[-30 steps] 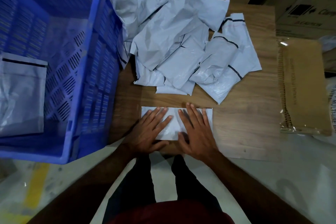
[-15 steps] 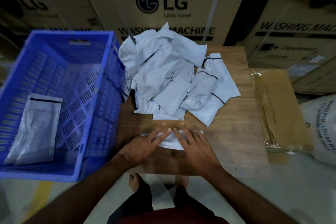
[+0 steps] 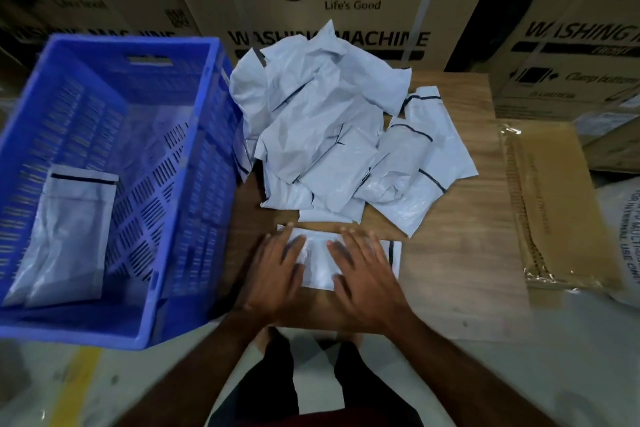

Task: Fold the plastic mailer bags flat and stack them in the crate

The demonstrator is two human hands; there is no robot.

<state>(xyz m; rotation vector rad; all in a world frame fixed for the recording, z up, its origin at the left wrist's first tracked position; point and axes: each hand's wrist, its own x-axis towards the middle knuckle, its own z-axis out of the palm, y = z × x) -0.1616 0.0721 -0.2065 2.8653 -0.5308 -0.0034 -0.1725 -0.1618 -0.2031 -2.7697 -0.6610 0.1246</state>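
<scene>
Two hands lie spread flat: your left hand [image 3: 273,274] and right hand [image 3: 363,270] press the mailer bag [image 3: 317,262] onto the wooden board [image 3: 450,253], beside the blue crate [image 3: 194,218]. Light, limp, likely slippery; grip its folded edges.

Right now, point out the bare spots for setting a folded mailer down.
Bare crate floor right of the stacked mailers. Bare wooden board between the right hand and the brown packet. Crowded: the loose mailer pile beyond both hands.
</scene>
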